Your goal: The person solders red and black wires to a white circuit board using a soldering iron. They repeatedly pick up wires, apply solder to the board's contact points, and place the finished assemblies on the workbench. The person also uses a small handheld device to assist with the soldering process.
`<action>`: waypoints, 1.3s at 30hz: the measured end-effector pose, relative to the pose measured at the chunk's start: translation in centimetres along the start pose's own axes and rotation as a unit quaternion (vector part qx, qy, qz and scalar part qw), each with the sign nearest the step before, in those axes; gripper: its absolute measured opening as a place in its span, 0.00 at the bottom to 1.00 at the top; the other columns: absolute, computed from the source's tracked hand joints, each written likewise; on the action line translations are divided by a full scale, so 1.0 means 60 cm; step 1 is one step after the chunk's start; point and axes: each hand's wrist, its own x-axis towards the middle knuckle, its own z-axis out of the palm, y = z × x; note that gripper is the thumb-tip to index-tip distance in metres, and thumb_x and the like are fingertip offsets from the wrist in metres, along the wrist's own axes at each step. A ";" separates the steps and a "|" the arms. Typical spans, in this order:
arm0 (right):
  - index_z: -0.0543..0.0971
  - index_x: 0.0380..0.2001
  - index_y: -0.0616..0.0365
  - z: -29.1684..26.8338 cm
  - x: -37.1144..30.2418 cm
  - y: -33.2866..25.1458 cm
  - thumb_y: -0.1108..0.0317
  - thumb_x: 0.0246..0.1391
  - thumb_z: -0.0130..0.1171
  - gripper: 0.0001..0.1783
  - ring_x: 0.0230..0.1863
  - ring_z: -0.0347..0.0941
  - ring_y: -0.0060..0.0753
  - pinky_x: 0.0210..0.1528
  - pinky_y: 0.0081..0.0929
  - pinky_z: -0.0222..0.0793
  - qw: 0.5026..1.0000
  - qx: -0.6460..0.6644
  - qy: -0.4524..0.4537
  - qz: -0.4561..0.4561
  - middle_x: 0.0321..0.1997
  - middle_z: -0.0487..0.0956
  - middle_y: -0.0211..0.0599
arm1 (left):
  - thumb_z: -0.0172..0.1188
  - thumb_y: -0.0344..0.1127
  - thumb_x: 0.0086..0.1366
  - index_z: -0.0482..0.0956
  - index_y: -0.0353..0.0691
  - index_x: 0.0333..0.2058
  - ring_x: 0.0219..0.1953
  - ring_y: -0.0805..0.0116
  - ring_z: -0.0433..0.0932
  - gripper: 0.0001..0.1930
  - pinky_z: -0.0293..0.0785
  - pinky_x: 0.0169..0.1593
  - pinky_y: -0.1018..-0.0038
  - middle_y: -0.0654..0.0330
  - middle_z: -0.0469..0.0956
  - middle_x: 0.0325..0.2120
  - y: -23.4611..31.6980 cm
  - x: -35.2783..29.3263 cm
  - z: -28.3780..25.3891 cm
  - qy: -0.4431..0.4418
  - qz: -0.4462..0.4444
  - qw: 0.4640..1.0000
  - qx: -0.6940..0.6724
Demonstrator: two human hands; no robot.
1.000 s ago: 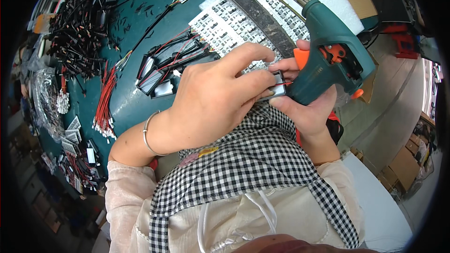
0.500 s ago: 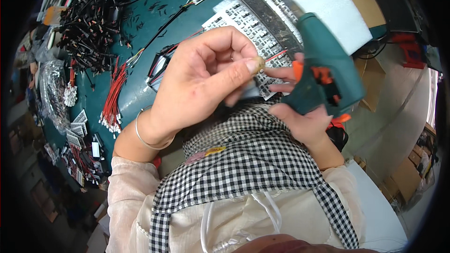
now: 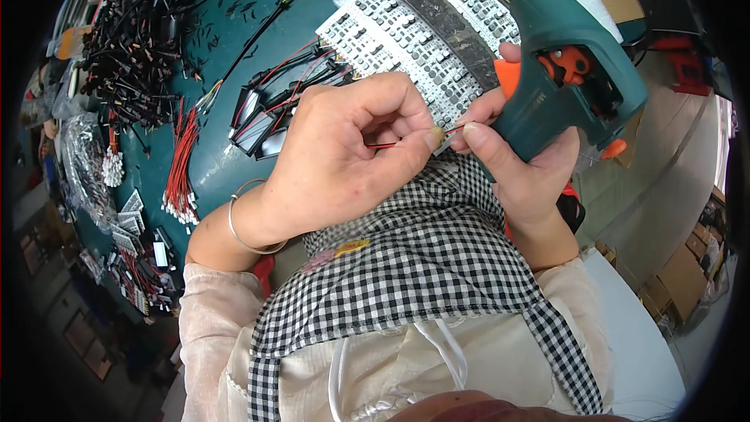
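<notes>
My left hand (image 3: 336, 160) is closed, with thumb and forefinger pinching a thin red wire (image 3: 383, 145). Close against those fingertips, my right hand (image 3: 527, 176) has its thumb and forefinger together at the wire's other side. A dark green glue gun (image 3: 582, 39) with an orange trigger rests in my right hand's grip, its nose pointing away from me. Just beyond both hands lie white circuit board panels (image 3: 379, 27) covered with small components. A dark flat bar (image 3: 441, 12) lies across the panels. The wire's tip is hidden by my fingers.
Left of my hands on the green table (image 3: 215, 121) are dark modules with leads (image 3: 250, 113), a bundle of red wires (image 3: 183, 160) with white connectors and a heap of black cables (image 3: 129, 70). Clear plastic bags (image 3: 82, 156) lie at the far left. White foam (image 3: 605, 12) sits behind the gun.
My right hand has brought its thumb and forefinger together beside my left fingertips. The glue gun has shifted up and right. My left hand has come slightly nearer to me.
</notes>
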 end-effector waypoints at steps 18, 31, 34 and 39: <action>0.57 0.59 0.76 -0.018 -0.008 0.000 0.73 0.47 0.64 0.39 0.23 0.73 0.28 0.29 0.23 0.72 0.996 -0.067 -0.059 0.010 0.25 0.76 0.42 | 0.63 0.28 0.57 0.77 0.32 0.24 0.18 0.86 0.65 0.06 0.59 0.22 0.85 0.69 0.72 0.15 -0.011 -0.001 -0.079 0.111 -0.019 0.947 0.302; 0.56 0.54 0.85 -0.064 -0.083 -0.047 0.61 0.40 0.74 0.50 0.11 0.64 0.25 0.10 0.17 0.63 0.985 0.055 0.090 0.136 0.18 0.70 0.41 | 0.63 0.29 0.50 0.76 0.35 0.22 0.14 0.80 0.55 0.05 0.53 0.19 0.78 0.66 0.62 0.11 -0.077 0.031 -0.059 0.197 0.096 0.913 0.344; 0.58 0.52 0.85 -0.072 -0.093 -0.046 0.62 0.38 0.74 0.48 0.11 0.64 0.24 0.09 0.17 0.62 0.983 0.049 0.097 0.146 0.18 0.69 0.39 | 0.63 0.29 0.50 0.76 0.35 0.22 0.14 0.80 0.56 0.05 0.53 0.19 0.78 0.66 0.63 0.11 -0.072 0.028 -0.057 0.187 0.093 0.911 0.355; 0.59 0.51 0.83 -0.087 -0.097 -0.049 0.62 0.38 0.75 0.47 0.11 0.63 0.24 0.09 0.18 0.62 0.982 0.048 0.089 0.157 0.18 0.68 0.38 | 0.63 0.29 0.51 0.76 0.35 0.23 0.14 0.81 0.57 0.05 0.53 0.19 0.79 0.66 0.65 0.12 -0.081 0.026 -0.050 0.187 0.095 0.923 0.323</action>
